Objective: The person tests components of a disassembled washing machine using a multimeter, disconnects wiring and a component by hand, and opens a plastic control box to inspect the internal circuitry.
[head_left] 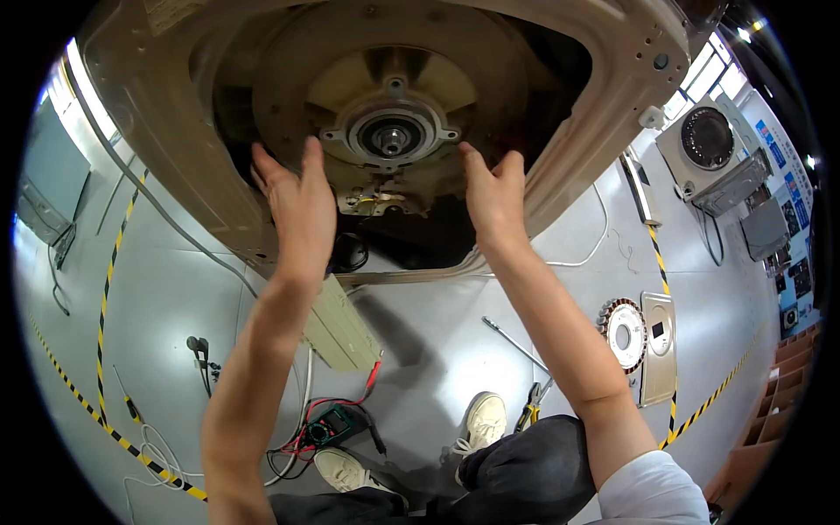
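Head view, left hand [297, 206] and right hand [494, 194] spread flat on tub underside [350, 96], hub [391, 136] between.

Your hands are up at the drum underside, either side of its hub.

The drum [385, 96] is a big round beige disc set inside the open bottom of the tipped washer cabinet [612, 79]. At its centre sits the hub [391, 136]: a dark ring around a short metal shaft, on a pale plate with small lugs. Your left hand [297, 206] lies flat and open just left of the hub, fingers pointing up. Your right hand [494, 192] is open just right of the hub, fingertips at the drum's lower edge.
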Tool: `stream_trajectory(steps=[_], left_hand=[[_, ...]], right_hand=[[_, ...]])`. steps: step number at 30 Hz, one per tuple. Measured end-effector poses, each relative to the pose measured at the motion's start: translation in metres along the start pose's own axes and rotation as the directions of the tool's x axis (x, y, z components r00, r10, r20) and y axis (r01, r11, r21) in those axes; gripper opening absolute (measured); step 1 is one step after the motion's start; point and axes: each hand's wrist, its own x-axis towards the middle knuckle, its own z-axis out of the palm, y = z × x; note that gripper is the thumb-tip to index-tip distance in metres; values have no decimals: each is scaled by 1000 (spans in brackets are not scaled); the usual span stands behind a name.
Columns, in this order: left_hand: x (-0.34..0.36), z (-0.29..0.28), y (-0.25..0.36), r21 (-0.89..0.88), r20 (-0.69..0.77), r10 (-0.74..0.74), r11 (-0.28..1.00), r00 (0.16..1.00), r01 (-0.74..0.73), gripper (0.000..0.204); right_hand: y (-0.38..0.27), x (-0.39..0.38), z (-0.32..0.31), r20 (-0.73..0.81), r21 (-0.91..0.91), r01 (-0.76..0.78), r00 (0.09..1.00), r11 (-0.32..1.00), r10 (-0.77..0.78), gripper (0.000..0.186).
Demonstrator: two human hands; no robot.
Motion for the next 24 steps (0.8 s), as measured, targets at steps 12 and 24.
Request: stream_trajectory(steps=[12, 24], left_hand=[[43, 3, -27, -435, -136, -100, 900, 986, 32, 53], [23, -3, -28, -236, -43, 30, 971, 999, -39, 50]], right_hand=[[11, -23, 5, -50, -203, 134, 988, 970, -147, 43], [20, 8, 14, -77, 70, -61, 995, 996, 67, 36]])
